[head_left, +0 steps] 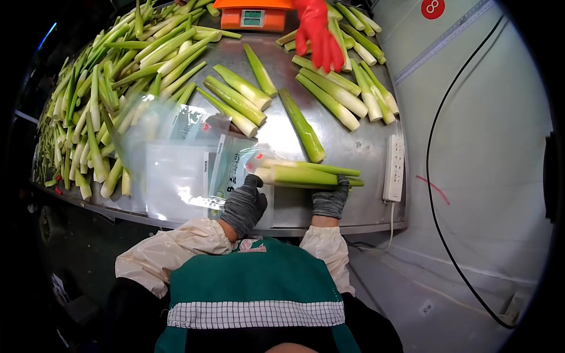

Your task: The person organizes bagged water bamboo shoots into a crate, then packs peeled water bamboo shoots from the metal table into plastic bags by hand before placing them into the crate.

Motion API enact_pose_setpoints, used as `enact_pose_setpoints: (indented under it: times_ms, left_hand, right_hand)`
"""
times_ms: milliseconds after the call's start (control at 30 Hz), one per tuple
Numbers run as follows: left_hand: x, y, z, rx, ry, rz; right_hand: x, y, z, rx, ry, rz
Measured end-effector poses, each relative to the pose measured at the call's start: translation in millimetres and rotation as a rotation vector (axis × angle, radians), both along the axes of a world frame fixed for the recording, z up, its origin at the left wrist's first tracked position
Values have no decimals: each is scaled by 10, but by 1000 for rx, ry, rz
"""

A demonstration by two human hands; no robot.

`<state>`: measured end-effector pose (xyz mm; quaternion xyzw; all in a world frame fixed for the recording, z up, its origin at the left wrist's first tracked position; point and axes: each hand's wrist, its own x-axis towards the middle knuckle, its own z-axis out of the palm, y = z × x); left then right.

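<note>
In the head view, my right hand [331,199] in a grey glove is closed round the narrow green ends of a few water bamboo shoots [303,175]. Their pale thick ends point left, at the mouth of a clear printed plastic bag [235,167]. My left hand [244,206], also gloved in grey, is curled at that bag's edge, close to the pale ends; its fingertips are partly hidden. More clear plastic bags [170,176] lie flat to its left. A single shoot [303,126] rests just beyond the held ones.
A large heap of shoots [88,112] covers the table's left side. An orange scale [253,19] stands at the back. Another person's red-gloved hand [319,38] reaches over shoots [335,94] at back right. A white power strip [394,169] lies along the metal table's [365,206] right edge.
</note>
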<state>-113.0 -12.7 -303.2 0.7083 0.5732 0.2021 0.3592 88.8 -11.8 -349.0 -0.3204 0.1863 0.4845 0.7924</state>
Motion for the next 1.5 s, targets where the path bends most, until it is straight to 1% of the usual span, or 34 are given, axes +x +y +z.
enact_pose_setpoints:
  times_ms: [33,67,100,133,167,200,233,267,400,433,467,500,533,567,600,633,700,733,767,800,833,867,900,967,1033,1100,1167,1233,1267,1300,1367,1400,1433,1500]
  left_hand:
    - [-4,3,1,6,-50,-4]
    - [-10,4,-1,5,-44,-2]
    - [-10,20,-11,101,-58,7]
    - [-15,51,-22,200,-71,16]
    - [-39,98,-41,204,-66,17]
    - [-82,144,-72,244,-134,97]
    - [-126,188,-95,283,-202,177]
    - [-161,226,-104,291,-217,191]
    - [-248,191,-39,298,-166,111]
    - [-256,168,-32,298,-165,109]
    - [-261,150,-1,167,-41,126]
    - [-267,138,37,36,81,145]
    - [-269,119,103,34,83,148]
    - [-263,94,184,-47,202,119]
    - [-258,73,223,-127,321,89]
    - [-259,54,222,-130,325,93]
    - [-278,12,204,-130,422,34]
    - [-320,-2,41,110,396,34]
    - [-359,-8,-78,110,401,41]
    - [-341,19,-34,61,365,-10]
    - [-342,33,-9,13,328,-62]
    - [-378,37,-150,84,189,8]
    - [-405,32,-126,83,192,7]
    - [-438,27,-69,220,100,-18]
    - [-469,-18,-96,255,89,-43]
    - [-479,-24,-83,293,156,-120]
    - [-472,27,-71,251,201,-87]
    - [-501,41,-38,268,180,-152]
    - [-539,21,-209,310,217,-334]
    - [-512,-8,-198,309,221,-340]
    - [-383,-39,-172,312,-9,-320]
    - [-420,-27,-177,259,99,-320]
    - [-410,-7,-122,306,82,-301]
    - [-480,-15,-203,264,194,-267]
  right_hand:
    - [-13,-21,-72,33,23,14]
    - [-36,-51,-114,66,46,29]
    - [-61,-88,-121,68,50,30]
    - [-87,-125,-125,133,55,55]
    - [-112,-144,-128,200,61,79]
    - [-155,-159,-84,201,66,79]
    - [-208,-174,0,336,-51,94]
    - [-238,-187,45,468,-172,108]
    - [-227,-256,-8,404,-112,153]
    - [-219,-270,2,309,-55,156]
    - [-204,-278,5,215,2,160]
    - [-166,-283,-88,216,3,160]
    - [-125,-287,-232,179,100,184]
    - [-97,-301,-359,140,198,210]
    - [-119,-296,-371,138,201,215]
    - [-160,-284,-381,127,189,197]
    - [-241,-256,-329,120,181,184]
    - [-280,-240,-211,134,201,207]
    - [-320,-222,-151,148,221,230]
    - [-370,-202,-172,146,228,236]
    - [-426,-179,-204,323,124,269]
    - [-462,-169,-221,501,17,297]
    - [-466,-174,-214,500,20,295]
    - [-432,-169,-186,500,195,309]
    - [-330,-167,-250,447,193,344]
    - [-298,-170,-228,400,195,373]
    - [-278,-231,-90,100,270,507]
    - [-287,-181,11,74,317,471]
    - [-316,-158,25,46,367,438]
    - [-353,-134,-28,48,372,434]
    - [-428,-82,-160,123,313,482]
    - [-485,-83,-137,214,446,482]
    - [-547,-83,-96,212,446,477]
    - [-664,-63,-20,240,355,502]
